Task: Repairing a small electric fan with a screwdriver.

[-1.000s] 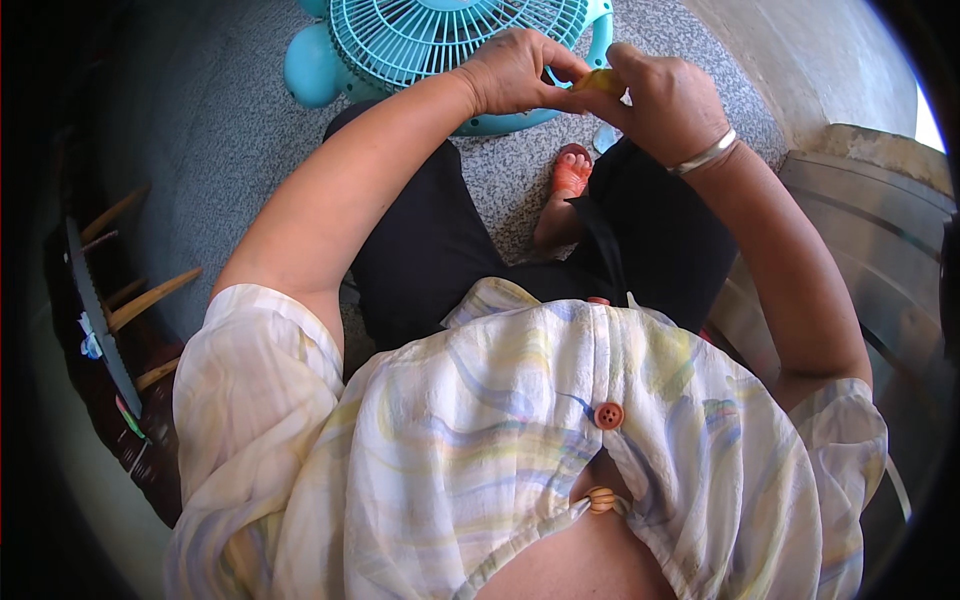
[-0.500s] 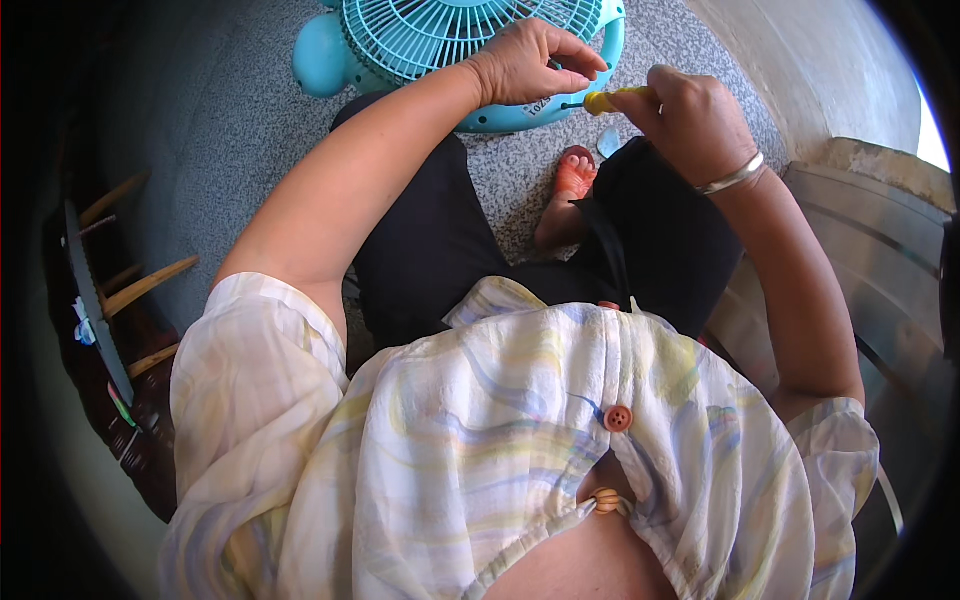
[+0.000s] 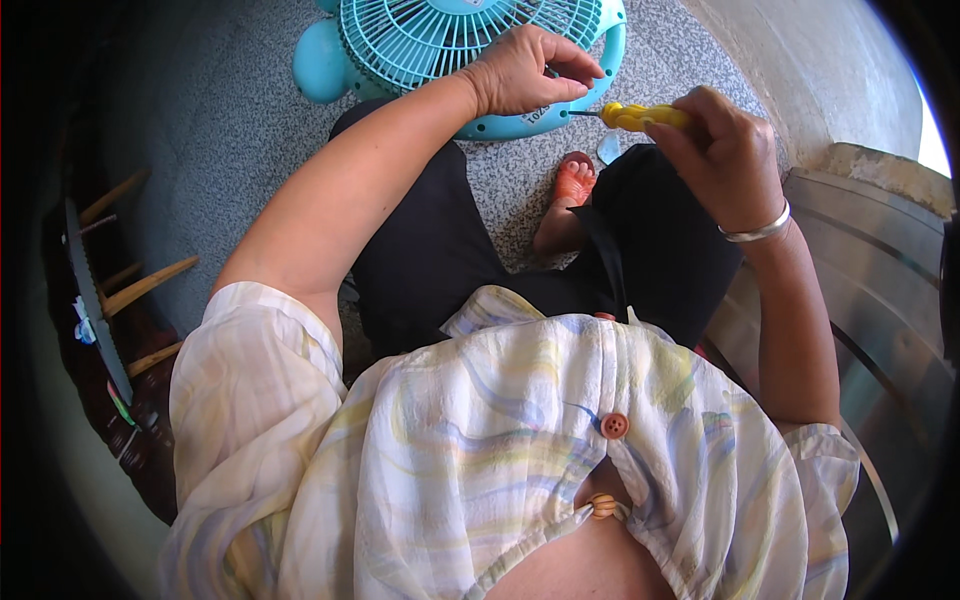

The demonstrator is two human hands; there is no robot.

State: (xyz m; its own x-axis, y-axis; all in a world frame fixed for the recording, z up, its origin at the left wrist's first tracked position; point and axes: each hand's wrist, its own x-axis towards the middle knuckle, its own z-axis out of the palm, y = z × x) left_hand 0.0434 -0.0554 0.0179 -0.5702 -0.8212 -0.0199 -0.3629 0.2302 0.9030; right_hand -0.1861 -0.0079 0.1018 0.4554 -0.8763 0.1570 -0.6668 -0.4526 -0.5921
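A turquoise fan [image 3: 525, 122] with a round slatted grille lies on the floor beyond my knees. My right hand [image 3: 733, 150] is closed round the rear of the yellow handle of a screwdriver [image 3: 640, 117]. The thin shaft points left, its tip at the fan's outer rim; whether it sits in a hole cannot be made out. My left hand [image 3: 535, 70] lies over the fan's near right edge, fingers bent. A small gap shows between its thumb and fingertips, with nothing visible in it.
Speckled grey floor [image 3: 250, 130] surrounds the fan. My sandalled foot [image 3: 572, 185] rests near the fan, beside a small pale blue piece [image 3: 608, 146]. A wooden-legged stool [image 3: 95, 290] lies on its side at left. Metal panels [image 3: 850, 270] and a pale wall [image 3: 800, 60] stand at right.
My right hand has moved right and slightly down, uncovering more of the yellow handle. The shaft tip stays by the fan's rim. My left hand has barely shifted.
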